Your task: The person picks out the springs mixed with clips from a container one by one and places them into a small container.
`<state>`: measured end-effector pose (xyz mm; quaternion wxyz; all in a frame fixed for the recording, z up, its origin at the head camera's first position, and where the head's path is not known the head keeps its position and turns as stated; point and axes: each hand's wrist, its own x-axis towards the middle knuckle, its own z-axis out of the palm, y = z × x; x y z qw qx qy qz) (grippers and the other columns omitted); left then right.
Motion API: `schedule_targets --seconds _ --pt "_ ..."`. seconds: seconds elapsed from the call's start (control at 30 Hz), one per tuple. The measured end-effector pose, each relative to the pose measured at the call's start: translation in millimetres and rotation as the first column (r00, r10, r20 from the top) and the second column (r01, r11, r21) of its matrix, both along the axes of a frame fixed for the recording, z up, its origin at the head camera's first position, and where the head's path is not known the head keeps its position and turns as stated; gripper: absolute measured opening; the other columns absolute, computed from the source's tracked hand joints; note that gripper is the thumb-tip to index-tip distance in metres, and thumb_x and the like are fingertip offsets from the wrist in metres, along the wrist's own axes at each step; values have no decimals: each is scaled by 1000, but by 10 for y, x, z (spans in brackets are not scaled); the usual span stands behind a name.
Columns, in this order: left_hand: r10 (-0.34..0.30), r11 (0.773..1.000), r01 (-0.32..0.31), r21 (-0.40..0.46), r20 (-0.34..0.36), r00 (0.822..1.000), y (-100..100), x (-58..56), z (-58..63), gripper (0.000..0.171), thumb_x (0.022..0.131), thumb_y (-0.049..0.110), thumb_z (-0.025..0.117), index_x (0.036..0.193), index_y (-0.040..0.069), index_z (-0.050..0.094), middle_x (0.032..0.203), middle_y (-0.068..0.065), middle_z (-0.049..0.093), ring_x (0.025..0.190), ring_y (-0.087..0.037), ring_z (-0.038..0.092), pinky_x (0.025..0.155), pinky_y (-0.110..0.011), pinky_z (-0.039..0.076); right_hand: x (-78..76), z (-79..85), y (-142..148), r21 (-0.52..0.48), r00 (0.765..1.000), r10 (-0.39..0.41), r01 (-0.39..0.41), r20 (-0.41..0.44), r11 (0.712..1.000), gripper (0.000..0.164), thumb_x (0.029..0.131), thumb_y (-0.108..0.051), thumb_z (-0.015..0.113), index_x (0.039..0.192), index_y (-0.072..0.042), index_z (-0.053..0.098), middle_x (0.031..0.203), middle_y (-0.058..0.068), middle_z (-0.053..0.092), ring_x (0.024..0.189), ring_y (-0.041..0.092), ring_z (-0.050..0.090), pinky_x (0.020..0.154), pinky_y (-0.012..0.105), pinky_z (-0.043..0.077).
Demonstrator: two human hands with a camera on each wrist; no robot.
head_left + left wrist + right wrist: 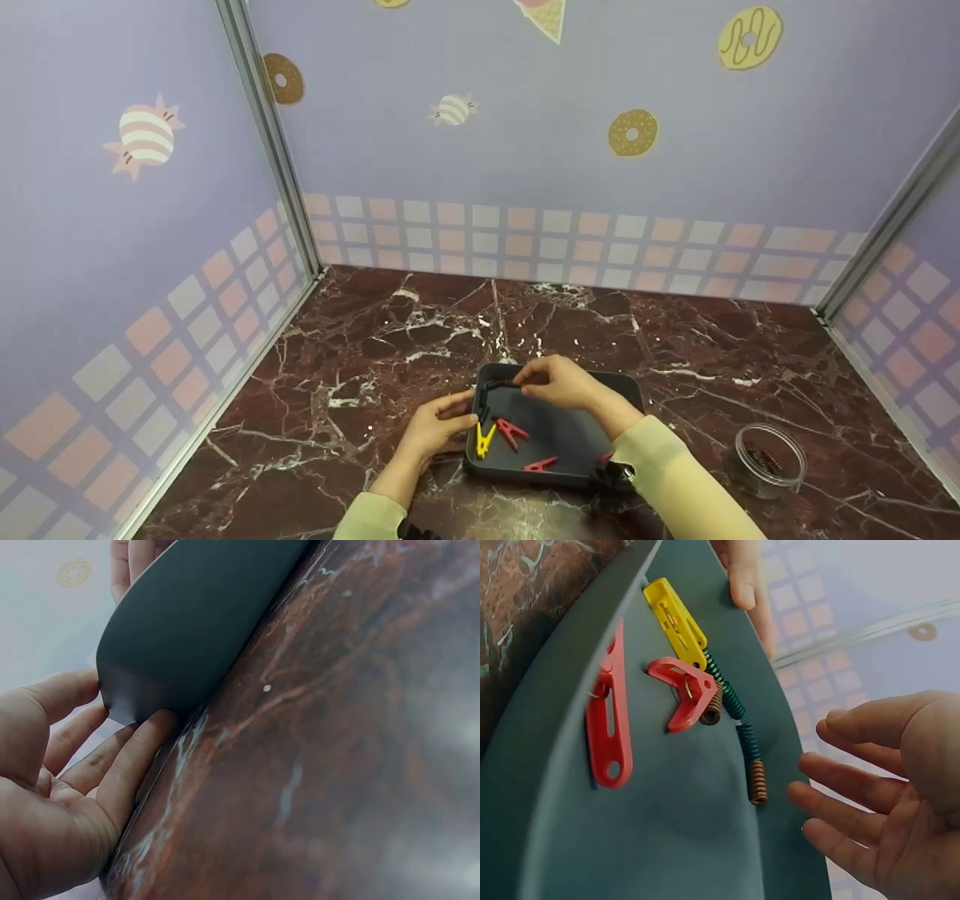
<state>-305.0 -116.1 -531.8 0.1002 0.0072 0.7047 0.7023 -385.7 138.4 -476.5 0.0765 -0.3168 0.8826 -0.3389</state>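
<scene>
A dark grey tray [555, 474] holds red and yellow plastic clips and several small coil springs. My left hand [435, 429] grips the tray's left wall, thumb over the rim and fingers against the outside. A yellow clip [676, 622] lies by that wall, with a red clip [686, 690] beside it and another red clip [609, 720] near the front. Dark green springs [748, 741] and brown springs [758, 781] lie along the left and far walls. Over the far wall hovers my right hand [885, 795], fingers loosely bent, apart from the springs and holding nothing visible.
On the right of the marbled table [360, 375] stands a clear round tub [772, 480] with small dark springs inside. Patterned panels [525, 172] enclose the back and both sides. White specks lie on the table behind the tray.
</scene>
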Motion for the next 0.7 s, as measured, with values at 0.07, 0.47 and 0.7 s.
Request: schedule_targets --seconds 0.07,0.47,0.7 --pt "1 1000 -1 0 -1 1000 -2 -3 -3 56 95 9 72 148 2 54 147 -32 54 99 -33 76 81 -47 65 -19 -12 -26 0 1000 -5 5 7 1000 19 96 -8 70 113 -5 77 113 11 78 102 27 73 84 39 59" --pt "-2 1000 2 -2 -15 1000 -7 -6 -13 57 95 10 73 149 2 54 148 -33 52 105 -38 74 80 -47 65 -130 -84 -134 59 998 -32 29 46 998 30 96 -3 67 126 -1 72 124 18 74 118 35 69 99 52 57" --pt "1 1000 -1 -8 -23 1000 3 2 -17 56 95 10 73 147 1 55 147 -33 54 108 -34 73 81 -45 65 -129 -98 -172 124 999 -23 20 25 992 30 95 -1 68 124 2 73 121 19 74 113 36 70 97 52 57"
